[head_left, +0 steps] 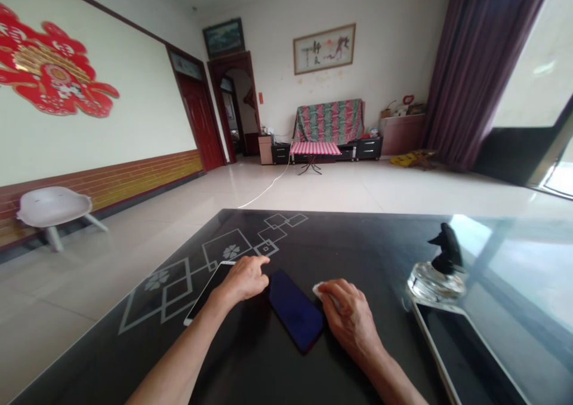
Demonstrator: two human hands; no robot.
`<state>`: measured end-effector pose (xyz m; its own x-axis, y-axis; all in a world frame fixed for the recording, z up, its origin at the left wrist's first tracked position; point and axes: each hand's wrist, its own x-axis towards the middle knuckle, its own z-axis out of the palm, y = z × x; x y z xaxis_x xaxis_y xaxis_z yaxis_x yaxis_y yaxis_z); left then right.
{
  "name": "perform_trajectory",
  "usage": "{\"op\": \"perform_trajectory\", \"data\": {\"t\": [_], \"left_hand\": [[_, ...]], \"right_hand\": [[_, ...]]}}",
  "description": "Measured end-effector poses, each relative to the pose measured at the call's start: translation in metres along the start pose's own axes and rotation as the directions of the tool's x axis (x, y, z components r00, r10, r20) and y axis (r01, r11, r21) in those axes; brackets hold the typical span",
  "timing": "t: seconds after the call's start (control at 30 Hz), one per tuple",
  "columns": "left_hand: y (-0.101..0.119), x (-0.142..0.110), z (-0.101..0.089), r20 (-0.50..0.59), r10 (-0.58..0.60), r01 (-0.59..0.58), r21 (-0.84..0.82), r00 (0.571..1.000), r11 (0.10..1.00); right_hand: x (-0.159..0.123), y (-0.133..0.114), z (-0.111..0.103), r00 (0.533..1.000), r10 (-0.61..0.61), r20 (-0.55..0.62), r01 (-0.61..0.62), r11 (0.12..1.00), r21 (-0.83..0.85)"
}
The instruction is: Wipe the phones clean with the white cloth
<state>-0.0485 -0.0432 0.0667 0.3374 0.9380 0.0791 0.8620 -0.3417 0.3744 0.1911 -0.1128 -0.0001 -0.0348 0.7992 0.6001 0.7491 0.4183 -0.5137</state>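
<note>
**Two phones and a white cloth on a black glass table**

A dark phone (296, 310) lies flat on the black glass table (367, 244), screen up and unlit, its glossy face deep blue-black with a thin reddish edge along its near corner. It sits slantwise between the two hands. The right hand (347, 315) lies just beside the phone's right edge, fingers curled down over a small white cloth (320, 290), of which only a crumpled bit shows past the fingertips. The left hand (244, 278) rests at the phone's upper left corner, loosely closed with the forefinger stretched forward, gripping nothing; beneath it lies a second phone (206, 293) with a white rim, also face up and dark.

To the right stands a clear glass ashtray (435, 284), and a small black figurine (445, 251) rises from it. Just in front of the ashtray lies a tablet (465, 351) with a pale rim, touching or nearly touching its base. White diamond patterns with flowers (231, 251) are printed on the table's left part.
</note>
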Motion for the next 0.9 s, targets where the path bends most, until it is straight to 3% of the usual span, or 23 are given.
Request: {"op": "perform_trajectory", "data": {"t": [0.23, 0.43, 0.53, 0.67, 0.9], "left_hand": [[-0.001, 0.002, 0.016, -0.006, -0.032, 0.032, 0.020, 0.999, 0.999], [0.003, 0.009, 0.025, -0.056, -0.030, 0.027, -0.064, 0.998, 0.998], [0.002, 0.010, 0.029, -0.057, -0.043, 0.035, -0.126, 0.997, 0.991], [0.001, 0.011, 0.031, -0.071, -0.057, 0.043, -0.187, 0.996, 0.981], [0.007, 0.006, 0.045, -0.107, 0.020, -0.050, -0.280, 0.994, 0.959]], "right_hand": [[0.000, -0.009, -0.003, 0.987, 0.003, 0.162, 0.000, 1.000, -0.015], [-0.002, -0.014, -0.007, 0.971, -0.065, 0.230, 0.035, 0.990, 0.136], [-0.002, -0.013, -0.006, 0.981, -0.059, 0.183, 0.022, 0.980, 0.197], [0.000, -0.007, -0.002, 0.999, -0.016, 0.043, 0.010, 0.990, 0.143], [0.001, 0.001, 0.005, 0.996, -0.056, 0.066, 0.054, 0.998, 0.035]]}}
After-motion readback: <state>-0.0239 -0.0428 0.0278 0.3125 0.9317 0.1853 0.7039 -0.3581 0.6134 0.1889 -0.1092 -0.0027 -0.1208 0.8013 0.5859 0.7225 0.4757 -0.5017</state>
